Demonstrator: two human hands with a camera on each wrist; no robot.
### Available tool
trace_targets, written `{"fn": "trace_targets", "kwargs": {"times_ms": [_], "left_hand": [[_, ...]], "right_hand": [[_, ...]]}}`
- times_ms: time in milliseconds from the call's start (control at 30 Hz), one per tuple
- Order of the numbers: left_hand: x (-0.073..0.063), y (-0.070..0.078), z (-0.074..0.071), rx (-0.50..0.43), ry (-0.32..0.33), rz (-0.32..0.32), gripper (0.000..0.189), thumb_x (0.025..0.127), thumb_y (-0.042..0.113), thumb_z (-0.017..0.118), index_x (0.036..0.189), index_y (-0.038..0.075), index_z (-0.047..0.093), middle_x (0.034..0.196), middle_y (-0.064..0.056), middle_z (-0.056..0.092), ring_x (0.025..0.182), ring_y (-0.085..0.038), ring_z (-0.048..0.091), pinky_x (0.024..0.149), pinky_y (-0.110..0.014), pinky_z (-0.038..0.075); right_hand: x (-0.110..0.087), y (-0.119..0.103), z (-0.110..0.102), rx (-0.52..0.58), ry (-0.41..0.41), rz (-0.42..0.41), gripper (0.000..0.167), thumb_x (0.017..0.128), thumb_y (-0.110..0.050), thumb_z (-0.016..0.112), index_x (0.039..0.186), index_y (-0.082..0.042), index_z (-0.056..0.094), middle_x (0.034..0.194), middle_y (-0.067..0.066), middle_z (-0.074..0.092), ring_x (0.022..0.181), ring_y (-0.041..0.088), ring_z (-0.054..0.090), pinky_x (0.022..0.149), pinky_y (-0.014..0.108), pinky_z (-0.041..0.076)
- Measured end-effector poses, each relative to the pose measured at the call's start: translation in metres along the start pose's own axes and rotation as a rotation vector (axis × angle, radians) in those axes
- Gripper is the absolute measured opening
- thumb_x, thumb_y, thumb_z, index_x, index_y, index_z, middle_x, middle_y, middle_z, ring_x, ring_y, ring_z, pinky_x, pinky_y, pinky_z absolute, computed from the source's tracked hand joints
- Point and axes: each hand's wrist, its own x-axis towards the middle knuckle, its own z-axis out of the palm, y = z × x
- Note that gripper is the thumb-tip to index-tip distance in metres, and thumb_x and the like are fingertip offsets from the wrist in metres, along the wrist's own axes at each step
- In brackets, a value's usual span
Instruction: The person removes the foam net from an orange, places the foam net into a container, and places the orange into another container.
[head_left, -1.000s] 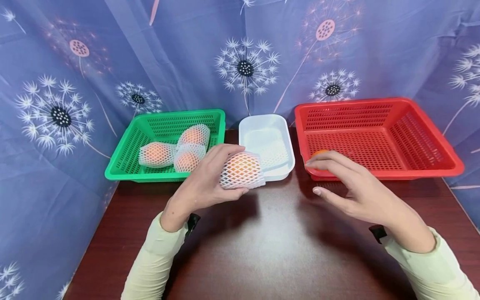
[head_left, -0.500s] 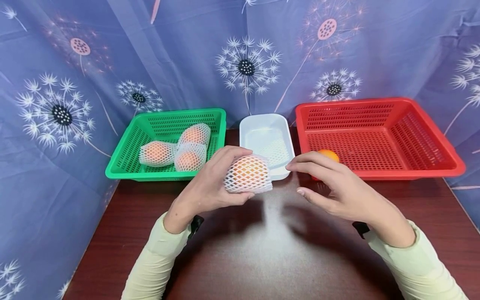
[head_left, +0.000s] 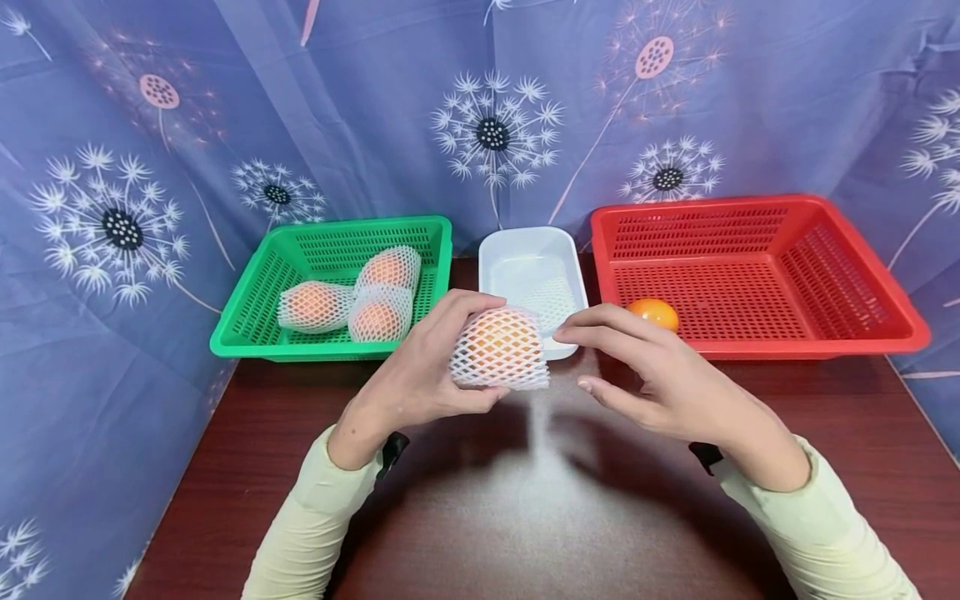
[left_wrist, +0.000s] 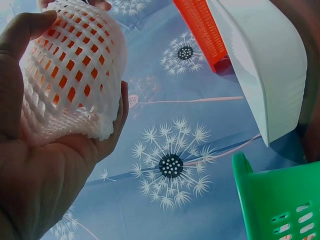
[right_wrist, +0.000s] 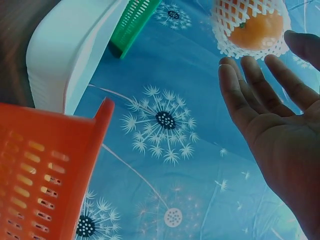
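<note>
In the head view my left hand point(head_left: 420, 367) grips an orange point(head_left: 498, 340) wrapped in a white foam net sleeve point(left_wrist: 75, 65), above the table's middle. One end of the sleeve faces right, and the right wrist view shows the bare orange skin with its green stem spot point(right_wrist: 255, 32) through that end. My right hand point(head_left: 660, 375) holds nothing; its fingers are loosely bent and spread close to the sleeve's right end. Whether a fingertip touches the net is hard to tell. An unwrapped orange point(head_left: 654, 315) lies in the near left corner of the red basket point(head_left: 847, 346).
On the left, a green basket point(head_left: 300, 358) contains 3 net-wrapped oranges point(head_left: 375, 321). Between the baskets is a white tray point(head_left: 498, 237) with flat foam net point(head_left: 551, 304) inside. A patterned blue curtain point(head_left: 360, 108) hangs behind the dark wooden table point(head_left: 540, 525).
My right hand has moved left from the red basket's near left corner toward the wrapped orange, uncovering the bare orange there. My left hand has shifted slightly right with its orange.
</note>
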Motion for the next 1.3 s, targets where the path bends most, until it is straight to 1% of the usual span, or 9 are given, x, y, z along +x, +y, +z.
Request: {"fn": "trace_targets", "kwargs": {"times_ms": [233,400,567,700,900,967,1033,1133,1300], "left_hand": [[-0.001,0.000,0.001,-0.003,-0.008,-0.024,0.088,0.074,0.030,0.092,0.149,0.012,0.049,0.140,-0.001,0.054,0.124,-0.013,0.052,0.104,-0.033,0.049],[-0.001,0.001,0.002,-0.016,-0.016,-0.029,0.089,0.073,0.028,0.092,0.150,0.012,0.049,0.139,-0.001,0.055,0.124,-0.012,0.052,0.104,-0.033,0.049],[-0.001,0.002,0.002,-0.021,-0.020,-0.028,0.090,0.073,0.027,0.092,0.150,0.012,0.049,0.140,-0.001,0.055,0.124,-0.012,0.052,0.104,-0.033,0.049],[-0.001,0.002,0.002,-0.023,-0.021,-0.023,0.090,0.073,0.026,0.091,0.151,0.012,0.048,0.139,0.000,0.056,0.123,-0.012,0.052,0.103,-0.033,0.050],[-0.001,0.003,0.002,-0.024,-0.018,-0.017,0.091,0.072,0.023,0.091,0.152,0.012,0.048,0.137,-0.001,0.056,0.121,-0.012,0.052,0.100,-0.033,0.050],[-0.001,0.003,0.002,-0.025,-0.018,-0.016,0.092,0.072,0.023,0.091,0.152,0.012,0.048,0.137,-0.001,0.056,0.121,-0.012,0.053,0.100,-0.033,0.050],[-0.001,0.003,0.002,-0.026,-0.019,-0.017,0.092,0.072,0.022,0.091,0.152,0.012,0.048,0.137,-0.001,0.056,0.121,-0.012,0.053,0.100,-0.033,0.051],[-0.002,0.003,0.002,-0.029,-0.019,-0.019,0.091,0.072,0.022,0.091,0.152,0.012,0.048,0.137,-0.001,0.056,0.121,-0.012,0.053,0.100,-0.033,0.051],[-0.001,0.004,0.003,-0.043,-0.019,-0.013,0.091,0.072,0.021,0.090,0.152,0.012,0.048,0.138,-0.001,0.056,0.121,-0.012,0.053,0.099,-0.033,0.051]], "right_hand": [[0.006,-0.003,0.003,0.013,0.036,-0.060,0.045,0.100,-0.021,0.072,0.142,-0.007,0.064,0.138,0.005,0.063,0.124,0.019,0.061,0.112,0.022,0.041],[0.010,-0.002,0.006,0.030,0.058,-0.086,0.043,0.104,-0.026,0.068,0.142,-0.007,0.064,0.139,0.007,0.062,0.119,0.017,0.062,0.107,0.020,0.043],[0.012,-0.001,0.009,0.026,0.077,-0.116,0.046,0.107,-0.035,0.062,0.143,-0.005,0.064,0.141,0.010,0.061,0.104,0.011,0.063,0.090,0.015,0.047],[0.015,-0.002,0.011,0.032,0.082,-0.128,0.048,0.106,-0.036,0.062,0.142,-0.004,0.063,0.141,0.013,0.059,0.104,0.012,0.061,0.078,0.015,0.045],[0.019,-0.004,0.012,0.025,0.084,-0.128,0.048,0.104,-0.034,0.066,0.142,-0.005,0.063,0.142,0.013,0.057,0.119,0.022,0.056,0.081,0.017,0.044],[0.019,-0.005,0.012,0.023,0.077,-0.107,0.049,0.101,-0.031,0.072,0.142,-0.006,0.063,0.142,0.013,0.057,0.120,0.021,0.056,0.080,0.017,0.043],[0.018,-0.005,0.013,0.024,0.065,-0.080,0.051,0.097,-0.027,0.077,0.142,-0.007,0.063,0.143,0.012,0.056,0.122,0.021,0.056,0.085,0.020,0.044],[0.018,-0.006,0.014,0.020,0.058,-0.053,0.054,0.094,-0.026,0.080,0.142,-0.008,0.063,0.145,0.012,0.055,0.122,0.020,0.056,0.086,0.018,0.043],[0.021,-0.006,0.014,0.020,0.087,-0.096,0.052,0.100,-0.035,0.074,0.141,-0.005,0.062,0.143,0.014,0.056,0.123,0.023,0.057,0.095,0.020,0.042]]}}
